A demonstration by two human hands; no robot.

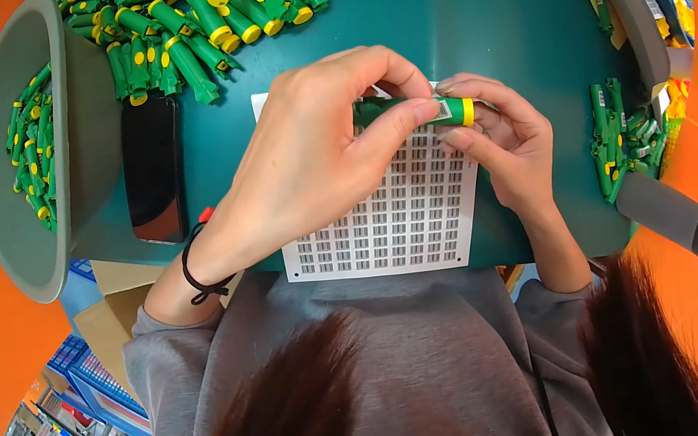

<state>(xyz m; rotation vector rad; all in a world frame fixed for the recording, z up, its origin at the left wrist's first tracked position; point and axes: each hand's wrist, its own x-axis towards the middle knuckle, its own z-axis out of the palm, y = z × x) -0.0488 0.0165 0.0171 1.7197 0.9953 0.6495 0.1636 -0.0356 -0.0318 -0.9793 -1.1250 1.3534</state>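
Note:
A green plastic tube with a yellow end (456, 111) lies level between my two hands, above the sheet. My left hand (326, 134) grips its left part, with the thumb pressed against a small printed label (443, 108) on its side. Around the yellow end curl the fingers of my right hand (505, 132), closed on the same tube. Under both hands is a white sheet of small printed labels (371, 237) in rows, its upper part mostly covered by my left hand. My left fingers hide much of the tube.
A heap of similar green tubes (240, 5) lies at the far left. Beside it are a black phone (154, 172) and a grey bin (68, 108) holding more tubes. More green pieces (617, 136) lie at the right edge, near a grey cylinder (667, 215).

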